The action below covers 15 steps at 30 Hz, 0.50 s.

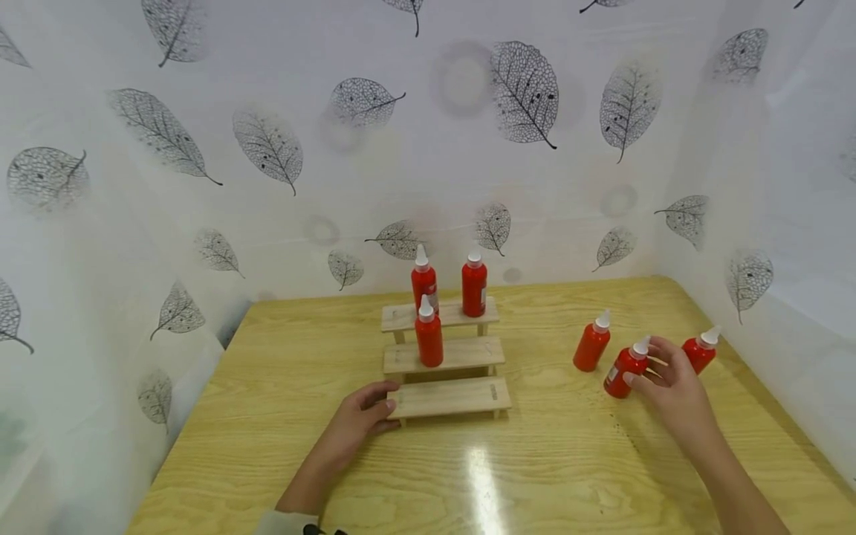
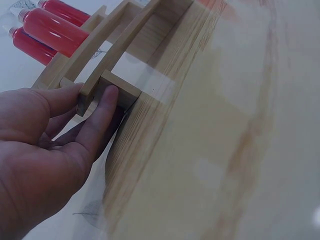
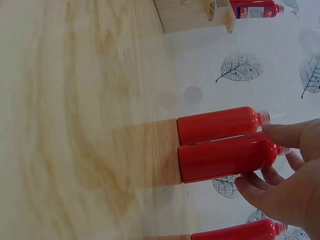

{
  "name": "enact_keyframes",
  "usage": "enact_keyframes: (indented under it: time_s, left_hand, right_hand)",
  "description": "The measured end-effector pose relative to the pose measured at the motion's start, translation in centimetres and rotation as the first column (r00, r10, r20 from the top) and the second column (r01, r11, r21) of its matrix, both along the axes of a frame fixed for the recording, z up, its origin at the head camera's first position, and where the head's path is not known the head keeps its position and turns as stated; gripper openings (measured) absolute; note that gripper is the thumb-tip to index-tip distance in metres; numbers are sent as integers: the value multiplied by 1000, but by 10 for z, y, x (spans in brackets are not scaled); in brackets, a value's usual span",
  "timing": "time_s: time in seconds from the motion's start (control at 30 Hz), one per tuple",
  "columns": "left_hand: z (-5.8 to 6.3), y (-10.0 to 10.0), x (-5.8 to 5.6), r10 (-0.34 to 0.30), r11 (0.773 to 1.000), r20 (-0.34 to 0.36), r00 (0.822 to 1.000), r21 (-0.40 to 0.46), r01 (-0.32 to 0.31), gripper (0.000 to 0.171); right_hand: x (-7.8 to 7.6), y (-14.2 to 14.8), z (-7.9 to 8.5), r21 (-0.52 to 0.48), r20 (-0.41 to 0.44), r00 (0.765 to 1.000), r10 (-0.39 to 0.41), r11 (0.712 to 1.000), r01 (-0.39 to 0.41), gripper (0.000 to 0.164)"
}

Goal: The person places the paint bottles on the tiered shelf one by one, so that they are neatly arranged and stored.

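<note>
My left hand (image 1: 353,422) grips the left end of the lowest step of a small three-tier wooden stand (image 1: 444,399). In the left wrist view its thumb lies over the step's end and a finger (image 2: 102,117) reaches underneath beside the leg. On the right, my right hand (image 1: 681,383) holds a red squeeze bottle (image 1: 620,377) with a white pointed cap, thumb on one side of its shoulder and fingers on the other. This bottle (image 3: 220,159) stands upright on the table, close beside another red bottle (image 3: 217,126).
Two red bottles stand on the top tier, one pointed-capped (image 1: 423,281) and one flat-capped (image 1: 474,288); another (image 1: 429,342) is on the middle tier. More stand left (image 1: 591,348) and right (image 1: 698,355) of the right hand. Leaf-print sheeting (image 1: 414,163) encloses the wooden table (image 1: 301,349).
</note>
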<state>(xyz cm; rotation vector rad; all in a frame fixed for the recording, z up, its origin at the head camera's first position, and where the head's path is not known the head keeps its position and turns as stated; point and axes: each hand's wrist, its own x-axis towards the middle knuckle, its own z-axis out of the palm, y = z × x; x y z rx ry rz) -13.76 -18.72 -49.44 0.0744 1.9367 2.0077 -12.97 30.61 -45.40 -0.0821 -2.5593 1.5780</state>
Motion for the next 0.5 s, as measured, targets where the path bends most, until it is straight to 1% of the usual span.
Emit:
enact_keyframes:
  time_s: [0.13, 0.27, 0.37, 0.5]
  left_hand:
    - [-1, 0, 0, -1, 1000, -6, 1000, -1, 1, 47]
    - [-1, 0, -1, 2, 1000, -5, 1000, -3, -2, 47]
    - [-1, 0, -1, 4, 1000, -3, 1000, -4, -4, 47]
    - [-1, -1, -1, 7, 1000, -4, 1000, -4, -7, 46]
  right_hand:
    - [-3, -2, 0, 12, 14, 1000, -12, 1000, 11, 74]
    - [-4, -4, 0, 1, 17, 1000, -10, 1000, 10, 72]
    - [-4, -5, -1, 10, 8, 1000, -17, 1000, 17, 71]
    - [-5, -5, -2, 48, -17, 999, -41, 998, 42, 70]
